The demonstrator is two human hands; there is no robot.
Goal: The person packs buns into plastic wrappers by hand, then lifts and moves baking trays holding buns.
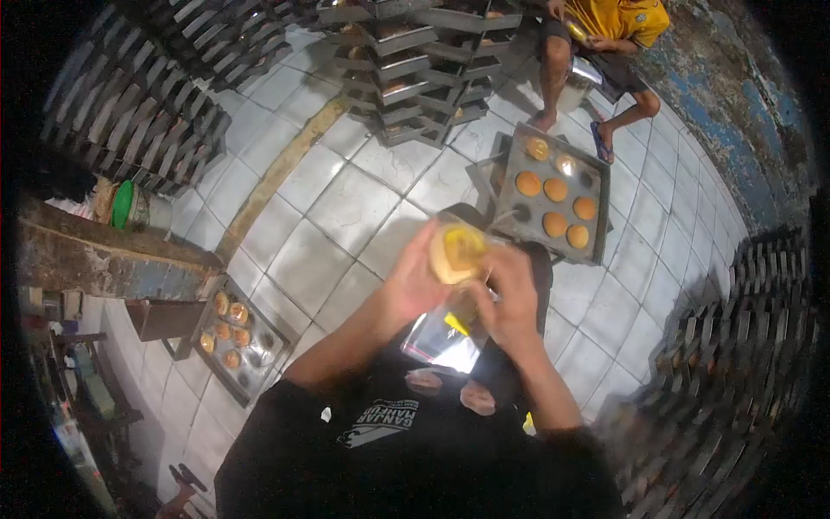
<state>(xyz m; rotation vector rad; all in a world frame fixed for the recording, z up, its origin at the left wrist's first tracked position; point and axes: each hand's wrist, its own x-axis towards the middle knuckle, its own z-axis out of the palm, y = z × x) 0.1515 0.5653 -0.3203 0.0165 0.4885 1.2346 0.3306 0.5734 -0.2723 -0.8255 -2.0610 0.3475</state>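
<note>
A round bun (450,264) in a clear plastic wrapper with yellow print sits between my hands above my lap. My left hand (411,278) is closed around the bun's left side. On the other side, my right hand (508,292) has its fingers bent against the wrapper, apparently gripping it; blur hides the exact contact. Below them, a stack of clear plastic bags (443,346) rests on my lap, with a small yellow paper piece (456,323) on top. Two pinkish crumpled pieces (477,395) lie on my dark clothing, too unclear to name.
A metal tray (538,227) with several buns lies ahead to the right. Another bun tray (262,362) is at the left. Stacked metal trays (393,65) rise ahead, with more stacks (726,381) at the right. Another person in a yellow shirt (618,19) sits beyond the near tray.
</note>
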